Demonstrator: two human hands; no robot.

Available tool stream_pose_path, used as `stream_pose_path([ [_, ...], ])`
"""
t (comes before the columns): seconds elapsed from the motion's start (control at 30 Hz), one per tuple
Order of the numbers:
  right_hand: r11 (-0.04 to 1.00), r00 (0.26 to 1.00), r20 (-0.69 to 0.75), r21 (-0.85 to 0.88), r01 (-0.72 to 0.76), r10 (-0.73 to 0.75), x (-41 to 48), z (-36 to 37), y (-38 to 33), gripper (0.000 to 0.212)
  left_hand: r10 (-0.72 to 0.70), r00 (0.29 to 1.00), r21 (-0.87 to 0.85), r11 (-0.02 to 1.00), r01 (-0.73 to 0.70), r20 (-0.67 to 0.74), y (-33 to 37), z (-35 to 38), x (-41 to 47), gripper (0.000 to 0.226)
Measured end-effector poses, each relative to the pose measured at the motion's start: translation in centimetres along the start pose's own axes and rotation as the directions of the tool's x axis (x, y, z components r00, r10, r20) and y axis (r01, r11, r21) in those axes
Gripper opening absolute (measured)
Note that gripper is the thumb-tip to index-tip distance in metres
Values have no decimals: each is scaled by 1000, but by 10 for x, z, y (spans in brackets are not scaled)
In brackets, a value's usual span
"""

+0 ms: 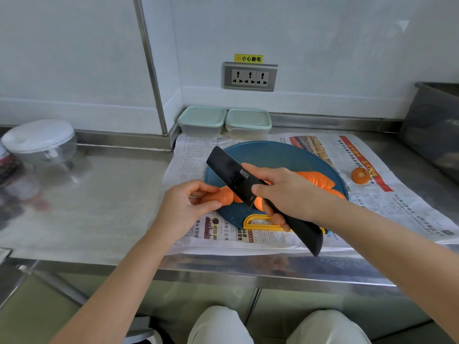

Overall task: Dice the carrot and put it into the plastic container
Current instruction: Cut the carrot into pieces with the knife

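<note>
The carrot (224, 196) lies at the near-left edge of the round blue board (273, 155), its uncut part sticking out past the rim to the left. The left grip (183, 207) pinches that part between thumb and curled fingers. The right grip (283, 192) is wrapped round the handle of a black knife (233, 176), with the forefinger laid along the blade's flat. The blade's heel meets the carrot's cut end, and its tip points away to the far left. The blade hides where it meets the carrot.

A row of slices (314, 180) lies overlapped on the board to the right, partly behind the right grip. A yellow peeler (258, 223) rests at the board's near rim, under the knife handle. The board sits on newspaper (397, 202) spread on the steel desk (99, 207). A carrot end (360, 175) lies on the paper, right of the board.

A lidded container (202, 120) and a second container (248, 122) stand side by side at the wall, beyond the board, with the knife and board between them and the carrot. A lidded clear bowl (41, 142) stands far left, and a grey bin (434, 125) far right.
</note>
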State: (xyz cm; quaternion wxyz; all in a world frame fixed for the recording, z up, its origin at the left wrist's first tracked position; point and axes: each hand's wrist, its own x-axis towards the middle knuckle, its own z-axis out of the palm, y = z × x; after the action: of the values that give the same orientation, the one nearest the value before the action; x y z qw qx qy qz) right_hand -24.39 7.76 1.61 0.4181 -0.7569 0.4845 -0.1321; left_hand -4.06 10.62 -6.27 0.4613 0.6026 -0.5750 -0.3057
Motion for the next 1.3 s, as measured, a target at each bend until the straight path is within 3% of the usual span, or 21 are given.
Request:
stream_pose_path([
  [0.27,999,999,42,-39,-23,25,0,-6,-5,51,1,1000,-34,999,0,4,1,0,-1,27],
  [0.63,990,988,116,84,-109,99,8,-6,-5,57,11,1000,-3,1000,-11,1,3,1,-2,27],
  [1.3,952,987,70,261,-159,146,19,19,3,58,11,999,19,1000,-10,-33,0,3,2,25],
])
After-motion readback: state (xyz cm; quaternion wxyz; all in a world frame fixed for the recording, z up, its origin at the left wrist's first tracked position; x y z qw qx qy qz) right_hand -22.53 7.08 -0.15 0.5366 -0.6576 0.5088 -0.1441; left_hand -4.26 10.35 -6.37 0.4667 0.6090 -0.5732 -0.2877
